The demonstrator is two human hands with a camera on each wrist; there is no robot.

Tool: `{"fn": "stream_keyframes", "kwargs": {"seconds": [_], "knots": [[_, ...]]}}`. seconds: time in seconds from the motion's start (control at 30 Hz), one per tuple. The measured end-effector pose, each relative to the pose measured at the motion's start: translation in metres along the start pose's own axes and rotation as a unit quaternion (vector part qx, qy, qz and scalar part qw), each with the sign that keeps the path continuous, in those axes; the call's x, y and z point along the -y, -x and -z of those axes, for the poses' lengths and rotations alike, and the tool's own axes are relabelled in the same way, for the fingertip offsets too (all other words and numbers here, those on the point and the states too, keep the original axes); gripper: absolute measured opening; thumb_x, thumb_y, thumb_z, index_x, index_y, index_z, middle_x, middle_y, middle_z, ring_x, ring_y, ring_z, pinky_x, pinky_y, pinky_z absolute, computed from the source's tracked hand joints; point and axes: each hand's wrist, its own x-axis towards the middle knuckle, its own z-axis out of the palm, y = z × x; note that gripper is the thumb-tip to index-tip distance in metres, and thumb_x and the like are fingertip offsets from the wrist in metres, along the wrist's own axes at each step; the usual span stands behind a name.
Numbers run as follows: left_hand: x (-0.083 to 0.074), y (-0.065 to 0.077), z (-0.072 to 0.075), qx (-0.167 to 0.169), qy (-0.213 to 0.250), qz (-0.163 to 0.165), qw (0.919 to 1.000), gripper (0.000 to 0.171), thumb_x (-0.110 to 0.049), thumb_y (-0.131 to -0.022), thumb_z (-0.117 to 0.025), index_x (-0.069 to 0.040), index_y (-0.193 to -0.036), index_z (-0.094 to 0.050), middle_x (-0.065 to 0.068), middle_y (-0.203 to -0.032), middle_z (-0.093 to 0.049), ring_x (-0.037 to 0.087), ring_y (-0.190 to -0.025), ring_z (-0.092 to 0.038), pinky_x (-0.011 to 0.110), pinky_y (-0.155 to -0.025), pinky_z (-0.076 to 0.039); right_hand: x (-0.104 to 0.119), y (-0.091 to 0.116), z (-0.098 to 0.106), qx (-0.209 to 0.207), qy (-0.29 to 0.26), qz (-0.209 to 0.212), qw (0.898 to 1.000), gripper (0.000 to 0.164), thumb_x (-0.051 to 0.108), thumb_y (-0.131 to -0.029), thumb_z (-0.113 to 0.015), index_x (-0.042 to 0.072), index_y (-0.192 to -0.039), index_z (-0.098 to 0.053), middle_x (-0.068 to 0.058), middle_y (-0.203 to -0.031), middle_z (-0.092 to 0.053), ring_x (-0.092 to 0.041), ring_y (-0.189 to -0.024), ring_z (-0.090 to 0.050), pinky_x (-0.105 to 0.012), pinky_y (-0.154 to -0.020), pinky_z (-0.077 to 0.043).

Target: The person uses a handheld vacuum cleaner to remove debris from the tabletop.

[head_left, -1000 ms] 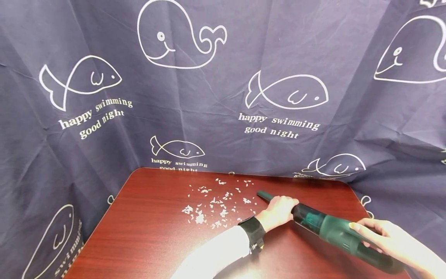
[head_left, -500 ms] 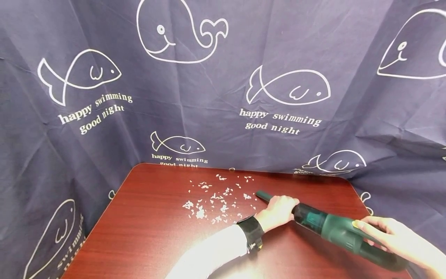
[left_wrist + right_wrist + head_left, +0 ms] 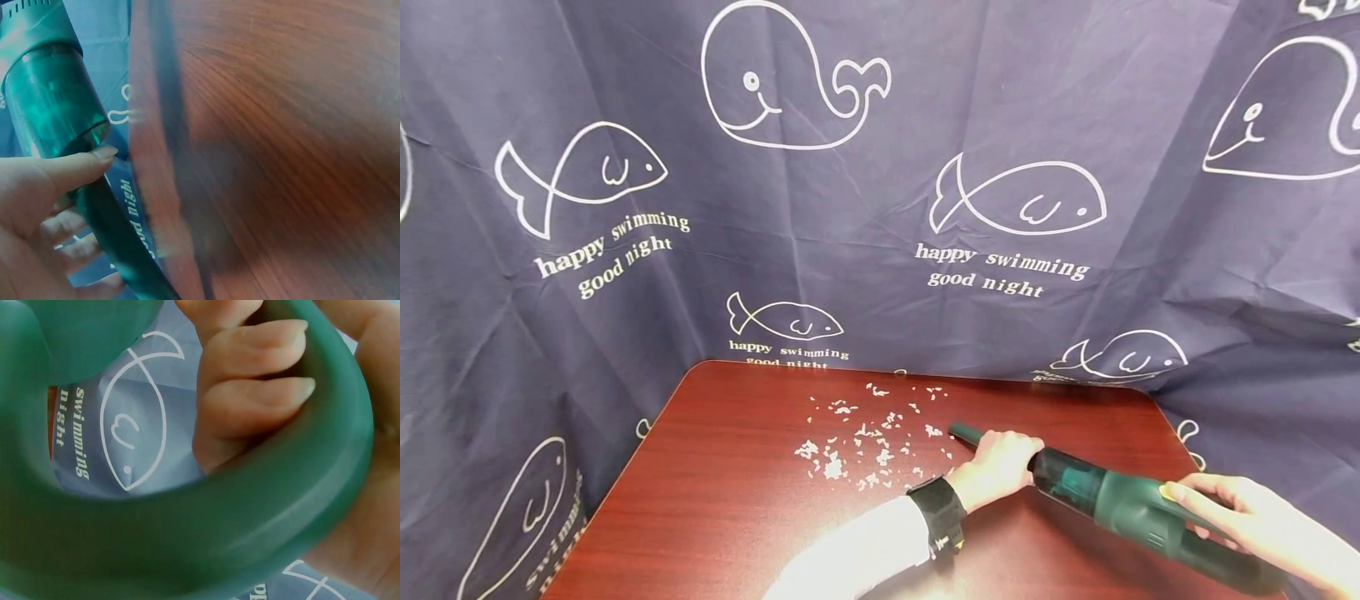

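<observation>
Starting out at nine o'clock, the fish-print curtain hangs past the edge, and here's the red-brown tabletop in front of it. Next, white scraps, strewn loose, with a bright clump at the patch's eight o'clock. Now the dark green nozzle, tip just beside the scraps at their three o'clock and aimed at ten; whether it touches the wood, I can't tell.

Here's the left hand, thumb and fingers wrapped round that nozzle near the clear dust cup, black strap at the wrist, white sleeve running off toward seven. This looks like the steering hand: best, I'd say, to set the mouth low and flat, with short slow strokes, nearest bits at nine o'clock first, then the clump. Rush it and such light flakes could scatter.

Further right, the green handheld vacuum slants down toward four o'clock, and on its rear is the right hand, fingers hooked through the handle loop and gripping it. A steady hold there should stop the body twisting.
</observation>
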Motion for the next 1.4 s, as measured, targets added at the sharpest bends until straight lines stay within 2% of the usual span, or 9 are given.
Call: {"fn": "stream_keyframes", "kwargs": {"seconds": [0.27, 0.5, 0.63, 0.77, 0.93, 1.17, 1.4], "knots": [[0.0, 0.004, 0.0, -0.005, -0.002, 0.0, 1.0, 0.026, -0.041, -0.077, -0.088, -0.031, -0.092, -0.068, -0.017, -0.087, -0.073, 0.003, -0.07, -0.066, 0.024, -0.052, -0.041, 0.002, 0.0, 0.001, 0.007, 0.007, 0.02, 1.0, 0.023, 0.011, -0.109, -0.047, 0.019, -0.102, -0.068, 0.01, -0.072, -0.059, -0.011, -0.062, -0.056, -0.027, -0.051, -0.042], [0.002, 0.006, 0.002, 0.0, 0.002, 0.002, 1.0, 0.027, -0.04, -0.077, -0.088, -0.031, -0.093, -0.068, -0.017, -0.087, -0.072, 0.003, -0.07, -0.066, 0.024, -0.052, -0.04, 0.006, 0.0, 0.002, 0.024, -0.016, -0.017, 0.999, 0.022, 0.018, -0.111, -0.046, 0.019, -0.103, -0.067, 0.003, -0.07, -0.06, -0.013, -0.058, -0.056, -0.03, -0.054, -0.043], [0.002, 0.009, 0.002, 0.002, 0.0, 0.004, 1.0, 0.027, -0.04, -0.078, -0.088, -0.031, -0.093, -0.068, -0.017, -0.087, -0.072, 0.003, -0.071, -0.066, 0.025, -0.052, -0.04, 0.006, -0.001, 0.0, 0.031, -0.024, -0.013, 0.999, 0.024, 0.017, -0.111, -0.045, 0.016, -0.105, -0.069, 0.004, -0.074, -0.062, -0.014, -0.064, -0.058, -0.029, -0.055, -0.043], [0.002, 0.012, 0.002, 0.003, 0.001, 0.005, 1.0, 0.026, -0.04, -0.078, -0.088, -0.03, -0.093, -0.068, -0.016, -0.086, -0.072, 0.004, -0.07, -0.066, 0.025, -0.051, -0.04, 0.006, -0.002, -0.003, 0.039, -0.034, -0.012, 0.999, 0.025, 0.016, -0.111, -0.045, 0.015, -0.105, -0.069, 0.003, -0.071, -0.061, -0.014, -0.06, -0.056, -0.03, -0.052, -0.042], [0.003, 0.014, 0.004, 0.001, -0.006, 0.007, 1.0, 0.027, -0.04, -0.077, -0.088, -0.03, -0.093, -0.068, -0.015, -0.086, -0.073, 0.004, -0.071, -0.067, 0.025, -0.053, -0.042, 0.008, -0.003, -0.004, 0.026, -0.012, 0.01, 1.0, 0.024, 0.013, -0.11, -0.046, 0.016, -0.104, -0.069, 0.007, -0.069, -0.06, -0.012, -0.056, -0.055, -0.029, -0.049, -0.043], [0.006, 0.016, 0.005, -0.007, -0.013, 0.003, 0.9999, 0.028, -0.039, -0.077, -0.088, -0.029, -0.093, -0.069, -0.014, -0.087, -0.074, 0.005, -0.072, -0.068, 0.026, -0.053, -0.044, 0.008, -0.004, -0.006, 0.023, -0.018, 0.011, 1.0, 0.024, 0.014, -0.11, -0.046, 0.018, -0.103, -0.069, 0.004, -0.069, -0.06, -0.014, -0.054, -0.054, -0.03, -0.05, -0.042], [0.007, 0.019, 0.006, -0.004, -0.011, 0.008, 0.9999, 0.027, -0.04, -0.077, -0.088, -0.03, -0.092, -0.068, -0.015, -0.087, -0.074, 0.005, -0.072, -0.068, 0.025, -0.054, -0.043, 0.008, -0.005, -0.007, 0.018, -0.009, 0.042, 0.999, 0.025, 0.009, -0.109, -0.047, 0.02, -0.101, -0.068, 0.005, -0.067, -0.06, -0.009, -0.05, -0.051, -0.028, -0.046, -0.041]]}}
